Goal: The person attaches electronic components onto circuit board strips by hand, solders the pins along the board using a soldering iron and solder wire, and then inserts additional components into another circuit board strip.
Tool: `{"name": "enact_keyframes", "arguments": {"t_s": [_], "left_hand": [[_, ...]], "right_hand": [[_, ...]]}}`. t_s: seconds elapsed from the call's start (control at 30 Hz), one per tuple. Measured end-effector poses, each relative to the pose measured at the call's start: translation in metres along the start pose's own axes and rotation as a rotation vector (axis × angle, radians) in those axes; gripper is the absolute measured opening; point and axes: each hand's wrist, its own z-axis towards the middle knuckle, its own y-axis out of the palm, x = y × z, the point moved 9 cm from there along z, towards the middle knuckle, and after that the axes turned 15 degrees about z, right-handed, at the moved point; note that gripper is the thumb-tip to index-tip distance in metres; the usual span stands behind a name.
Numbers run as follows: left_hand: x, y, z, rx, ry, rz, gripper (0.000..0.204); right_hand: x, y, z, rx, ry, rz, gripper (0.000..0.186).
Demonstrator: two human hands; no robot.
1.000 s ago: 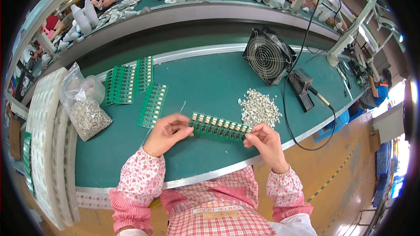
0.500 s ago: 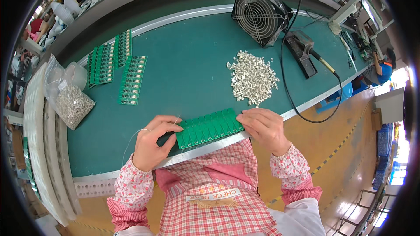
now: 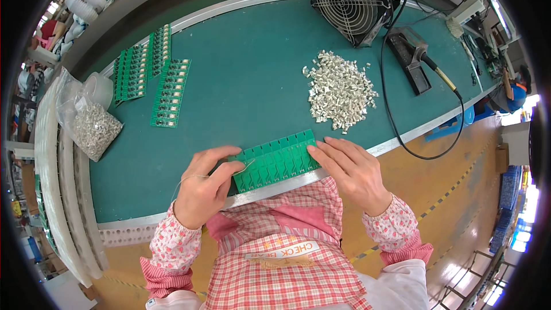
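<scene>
Along the near edge of the worktop (image 3: 241, 74), right in front of the person, the board (image 3: 276, 161) lies between both hands. Rest of the layout, big to small:

White foam slabs (image 3: 57, 178) stand off the worktop's left end. Fan (image 3: 347, 4) at the far side, right of centre. Iron stand (image 3: 408, 60) just to the right of it and nearer, with the iron (image 3: 445, 80) in it, cable looping down past the near edge.

Left hand (image 3: 205, 185): thumb and forefinger look closed on the wire, tips at the board's left end. Can't tell if they grip the board too. Right hand (image 3: 354, 175): fingertips down on the right end; clamped or just pressing, can't tell.

Clear bag (image 3: 96, 131) of small parts on the left. Other boards (image 3: 171, 93) to the right of it, component side up.

Key relation: board's long axis runs left to right, right end slightly farther from the person. Plain green face up, leads along the near side. Neither hand is nearer; each touches its own end.

White parts (image 3: 344, 89) heaped beyond the board's right end. Thin wire (image 3: 191, 177) leaves the left hand, free tip over the board's left portion.
</scene>
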Motion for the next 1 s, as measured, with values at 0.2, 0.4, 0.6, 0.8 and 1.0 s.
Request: {"name": "enact_keyframes", "arguments": {"t_s": [0.2, 0.4, 0.6, 0.8, 1.0], "left_hand": [[0.008, 0.0, 0.0, -0.054, 0.062, 0.03, 0.03], [0.014, 0.002, -0.001, -0.038, 0.043, 0.036, 0.029], [0.022, 0.0, 0.009, 0.002, 0.029, 0.065, 0.023], [0.031, -0.018, 0.013, 0.177, -0.036, -0.126, 0.009], [0.061, 0.008, 0.02, 0.175, 0.01, -0.159, 0.008]], "right_hand": [[0.001, 0.001, -0.011, 0.0, 0.036, -0.001, 0.04], [-0.003, 0.003, -0.021, 0.051, 0.017, -0.005, 0.039], [0.003, -0.005, -0.028, 0.091, 0.013, -0.006, 0.033], [0.129, -0.088, -0.071, 0.925, 0.755, 0.818, 0.046], [0.234, -0.123, -0.12, 1.419, 0.809, 1.263, 0.052]]}}
